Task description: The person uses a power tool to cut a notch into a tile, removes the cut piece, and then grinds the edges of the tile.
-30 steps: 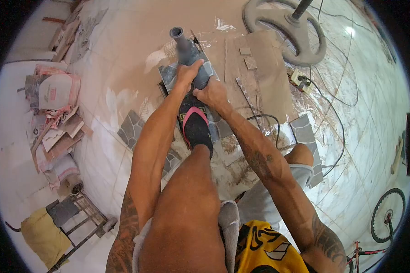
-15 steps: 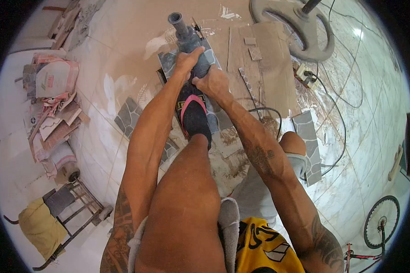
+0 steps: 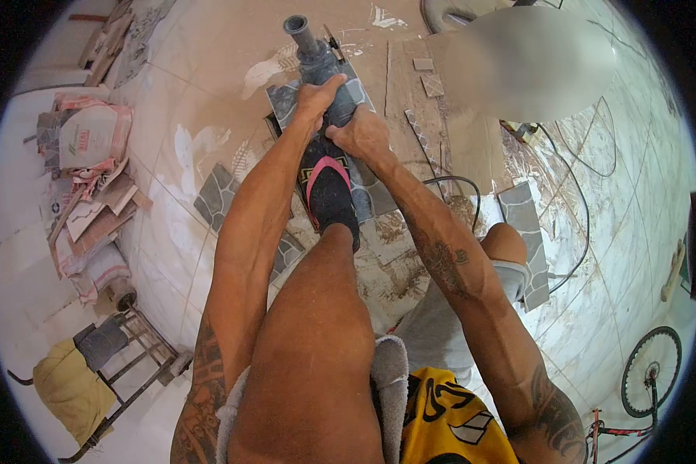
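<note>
Both of my hands are wrapped around a dusty grey power cutter (image 3: 335, 97) with a round tube at its far end and a thin blade-like edge on its right. My left hand (image 3: 317, 100) grips its left side. My right hand (image 3: 363, 138) holds the near right part, with the fingers partly hidden. Below the cutter lies a grey stone-patterned tile (image 3: 282, 100). My foot, in a black sock (image 3: 332, 193) and a pink-strapped flip-flop (image 3: 326, 165), rests on the tile just short of my hands.
Brown cardboard (image 3: 472, 147) with small tile pieces (image 3: 433, 85) lies to the right. A black cable (image 3: 584, 232) curves from a socket (image 3: 522, 131). Loose patterned tiles (image 3: 524, 243) flank me. Rubble sacks (image 3: 93, 135) and a hand trolley (image 3: 135, 379) stand left. A blurred patch hides the upper right.
The grey base with a pole at the upper right is now largely covered by a blurred patch. My hands and the cutter have hardly moved.
</note>
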Available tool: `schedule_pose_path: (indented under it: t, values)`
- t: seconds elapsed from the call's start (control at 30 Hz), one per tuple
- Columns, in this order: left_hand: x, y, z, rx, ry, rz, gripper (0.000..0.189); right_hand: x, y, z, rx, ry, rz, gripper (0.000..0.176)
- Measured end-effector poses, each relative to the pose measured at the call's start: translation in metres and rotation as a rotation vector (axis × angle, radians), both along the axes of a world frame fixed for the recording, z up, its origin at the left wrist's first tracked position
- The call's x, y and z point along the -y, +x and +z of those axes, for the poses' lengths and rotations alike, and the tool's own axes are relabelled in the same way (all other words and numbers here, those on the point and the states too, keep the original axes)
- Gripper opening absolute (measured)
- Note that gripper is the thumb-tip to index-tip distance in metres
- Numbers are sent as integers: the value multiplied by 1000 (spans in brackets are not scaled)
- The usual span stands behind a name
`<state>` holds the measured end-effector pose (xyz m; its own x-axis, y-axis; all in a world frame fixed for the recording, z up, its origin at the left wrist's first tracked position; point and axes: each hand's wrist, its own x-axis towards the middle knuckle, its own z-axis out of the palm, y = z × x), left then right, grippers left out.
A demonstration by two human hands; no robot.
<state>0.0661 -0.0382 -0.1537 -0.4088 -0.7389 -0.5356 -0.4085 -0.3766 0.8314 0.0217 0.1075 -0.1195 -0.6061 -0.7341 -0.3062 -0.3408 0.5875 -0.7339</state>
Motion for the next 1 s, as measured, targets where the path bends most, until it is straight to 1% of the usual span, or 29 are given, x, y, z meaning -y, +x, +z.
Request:
schedule_pose_path:
  t: [0.07,0.17,0.23,0.37,0.47,0.53,0.63,0.77,0.83,0.93,1.0]
  values:
    - [1,1,-3,20,5,3,44,0,0,2,4,13,6,66]
    - [-5,0,11,4,12,1,44,1,0,3,-18,47,11,68]
    - [-3,2,7,-36,14,-20,45,2,0,3,-17,55,8,69]
    - [-2,1,5,-27,4,-19,47,3,0,2,-12,64,4,70]
    - [-3,0,7,-17,-9,-24,48,3,1,2,-29,71,6,66]
    - [-3,0,7,7,-21,-13,49,2,0,1,-22,62,6,65]
    - [-4,-1,9,33,-13,18,44,3,1,0,-19,70,-4,66]
    - [1,-1,-2,61,-26,21,48,2,1,0,-9,52,-8,65]
    - [-2,0,4,72,-22,9,50,1,1,-2,-31,24,-15,67]
    - [-7,1,9,11,-13,5,50,1,2,-4,-41,28,-14,68]
    - [-4,1,2,21,-15,13,48,0,2,-4,-32,32,-9,68]
